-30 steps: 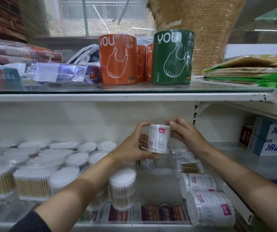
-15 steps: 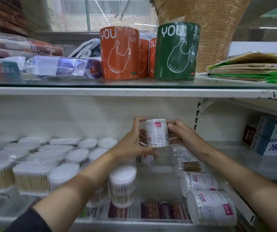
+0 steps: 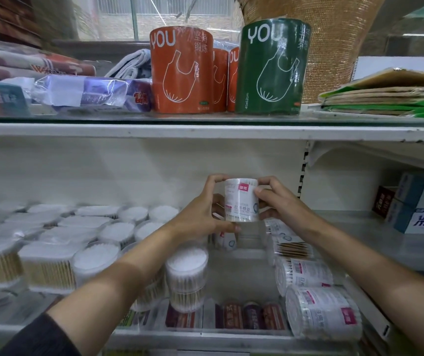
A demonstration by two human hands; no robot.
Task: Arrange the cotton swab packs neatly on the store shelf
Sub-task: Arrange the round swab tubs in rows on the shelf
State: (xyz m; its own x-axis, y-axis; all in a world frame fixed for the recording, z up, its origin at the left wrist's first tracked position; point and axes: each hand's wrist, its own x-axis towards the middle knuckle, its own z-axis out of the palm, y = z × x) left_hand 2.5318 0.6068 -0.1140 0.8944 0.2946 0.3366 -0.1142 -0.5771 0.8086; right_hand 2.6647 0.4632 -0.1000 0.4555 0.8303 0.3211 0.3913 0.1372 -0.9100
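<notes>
Both hands pinch one white cylindrical cotton swab pack (image 3: 241, 200) between them: my left hand (image 3: 200, 217) curls round its left side, my right hand (image 3: 278, 201) its right. I hold it upright, long axis vertical, label facing me, above the gap at the far middle of the white lower shelf (image 3: 244, 276).

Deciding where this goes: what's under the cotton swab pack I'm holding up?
Below the held pack is a bare gap of shelf, with another labelled pack behind; the left hand partly covers that one.
</notes>
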